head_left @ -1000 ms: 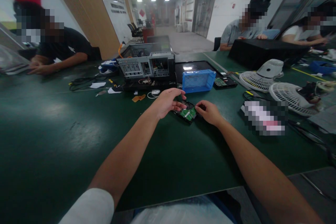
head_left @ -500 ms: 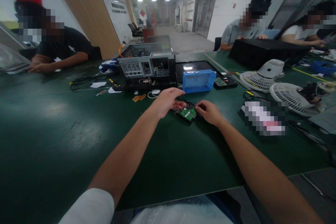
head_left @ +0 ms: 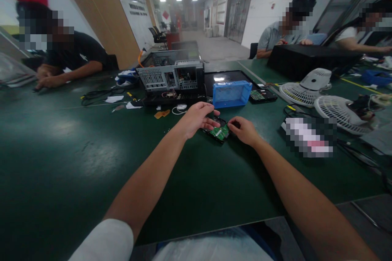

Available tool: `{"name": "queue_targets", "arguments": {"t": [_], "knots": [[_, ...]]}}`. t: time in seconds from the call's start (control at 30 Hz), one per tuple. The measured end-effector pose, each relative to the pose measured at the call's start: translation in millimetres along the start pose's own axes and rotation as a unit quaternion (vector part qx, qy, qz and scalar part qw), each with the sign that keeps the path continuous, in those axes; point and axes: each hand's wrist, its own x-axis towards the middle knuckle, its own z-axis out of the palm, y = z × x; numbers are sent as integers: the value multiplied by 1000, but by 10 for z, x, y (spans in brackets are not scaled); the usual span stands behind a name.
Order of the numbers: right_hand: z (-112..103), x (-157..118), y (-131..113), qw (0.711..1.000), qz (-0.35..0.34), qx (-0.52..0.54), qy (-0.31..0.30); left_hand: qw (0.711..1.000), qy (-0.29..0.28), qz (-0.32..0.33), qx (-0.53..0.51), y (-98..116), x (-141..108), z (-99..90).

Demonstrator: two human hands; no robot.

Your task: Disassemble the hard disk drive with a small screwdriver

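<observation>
A hard drive (head_left: 221, 132) with a green circuit board in a black casing lies on the green table in front of me. My left hand (head_left: 202, 119) is over its left side, fingers stretched and apart; they cover part of the drive. At the drive's right edge, my right hand (head_left: 243, 130) pinches the casing with thumb and forefinger. Just behind stands a blue plastic bin (head_left: 232, 94), tipped on its side.
An opened computer case (head_left: 171, 73) stands behind to the left, beside a flat black panel (head_left: 228, 76). Another circuit-board unit (head_left: 263, 94) lies right of the bin. White fan parts (head_left: 303, 89) and cables are further right. Paper scraps (head_left: 162, 114) lie left. Other people sit across the table.
My left hand's fingers have spread and shifted slightly over the drive. My right hand stays at the drive's edge.
</observation>
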Motion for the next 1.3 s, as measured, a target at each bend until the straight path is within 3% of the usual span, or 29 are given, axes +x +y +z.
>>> {"name": "queue_targets", "arguments": {"t": [0.2, 0.5, 0.9, 1.3], "knots": [[-1, -3, -14, 1000, 6, 8, -7, 1000, 11, 5, -10, -15, 24, -5], [-1, 0, -6, 1000, -3, 5, -7, 1000, -19, 9, -14, -18, 15, -15], [3, 1, 10, 1000, 2, 12, -6, 993, 11, 4, -118, -2, 35, -37], [-6, 6, 11, 1000, -4, 2, -11, 999, 26, 9, -33, -27, 25, -15]]}}
